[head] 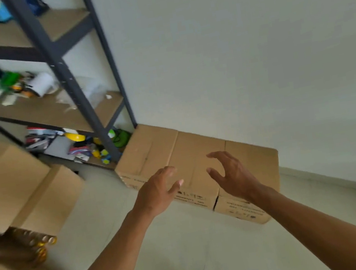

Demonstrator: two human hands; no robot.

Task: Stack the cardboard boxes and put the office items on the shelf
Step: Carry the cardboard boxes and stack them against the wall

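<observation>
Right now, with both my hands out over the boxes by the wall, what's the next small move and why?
Probably lower both hands to the sides of the nearest cardboard box and grip it. The left hand and right hand are open, holding nothing, and spread above it, while the box sits closed on the floor against the wall.

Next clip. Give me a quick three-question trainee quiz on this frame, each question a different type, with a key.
1. True or false: the left hand holds a cardboard box in its grip.
2. Where do the closed boxes under both hands sit? A) on the top shelf B) on the floor against the wall, beside the shelf unit C) on a table
3. Fill in: the right hand is ____, fingers spread, over the boxes.

Key: 1 false, both hands are empty; 2 B; 3 open.
</observation>
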